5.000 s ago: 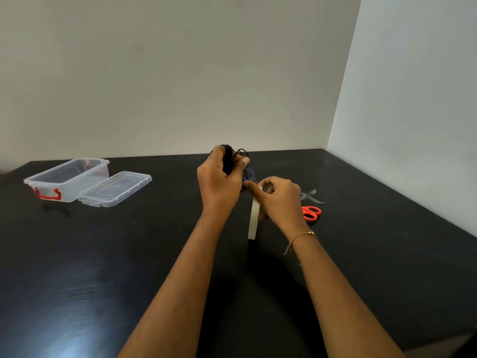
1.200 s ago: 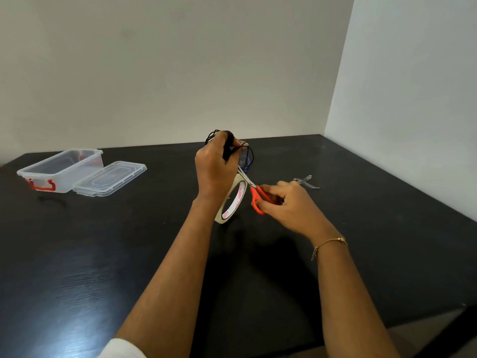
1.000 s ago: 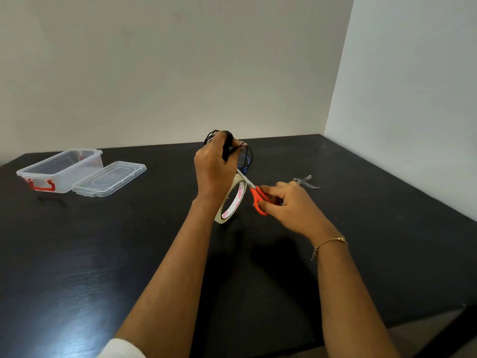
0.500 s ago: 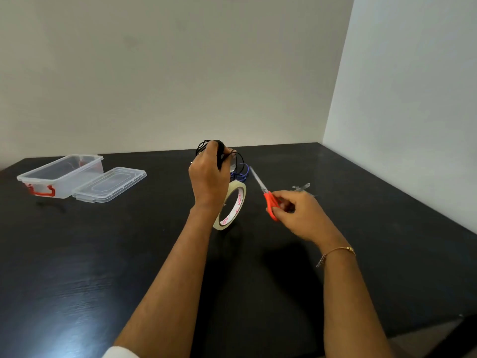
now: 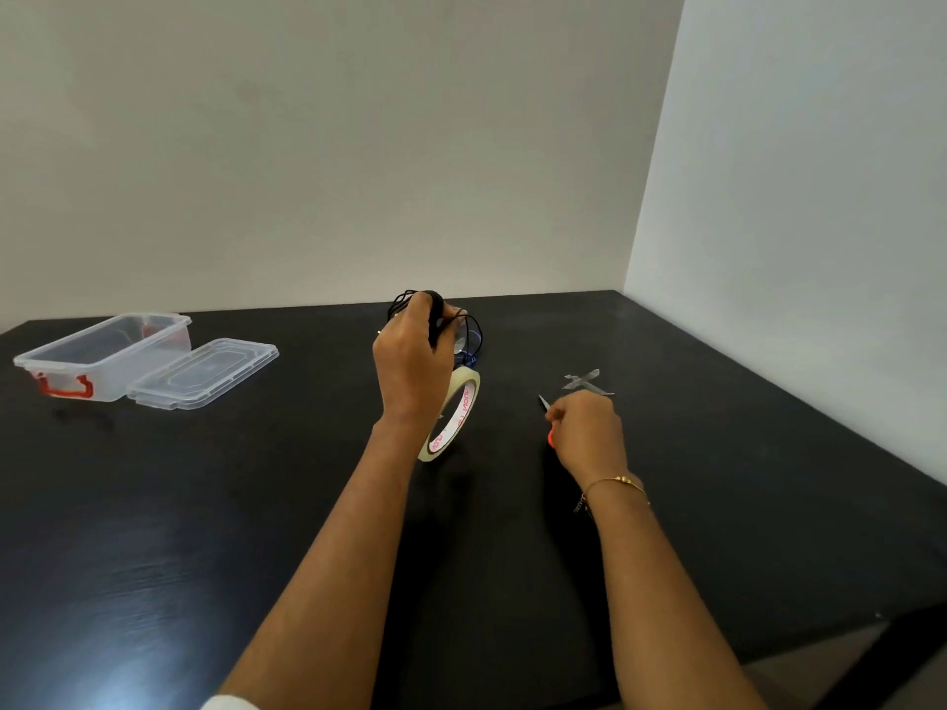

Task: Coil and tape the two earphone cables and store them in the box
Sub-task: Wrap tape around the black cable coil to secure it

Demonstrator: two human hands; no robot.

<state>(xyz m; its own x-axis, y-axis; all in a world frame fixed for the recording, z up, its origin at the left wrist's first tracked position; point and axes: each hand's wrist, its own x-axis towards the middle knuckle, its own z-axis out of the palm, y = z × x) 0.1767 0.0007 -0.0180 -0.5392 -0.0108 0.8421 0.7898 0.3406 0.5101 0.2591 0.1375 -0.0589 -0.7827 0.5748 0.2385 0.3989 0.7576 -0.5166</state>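
Gripping thin black coiled cable (image 5: 445,320), left hand (image 5: 410,361) fisted | right hand (image 5: 589,433) clenching orange-handled scissors (image 5: 548,420) | cream tape ring (image 5: 453,415) upright | matte black table (image 5: 205,504)

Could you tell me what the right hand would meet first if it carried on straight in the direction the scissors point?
Probably nothing: the right hand aims its scissors up-left over bare table; depth unclear.

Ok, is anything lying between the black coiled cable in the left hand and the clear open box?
Nothing visible does. The left hand holds the black coiled earphone cable, and the black table between it and the clear open plastic box is bare; the detached clear lid lies beside the box.
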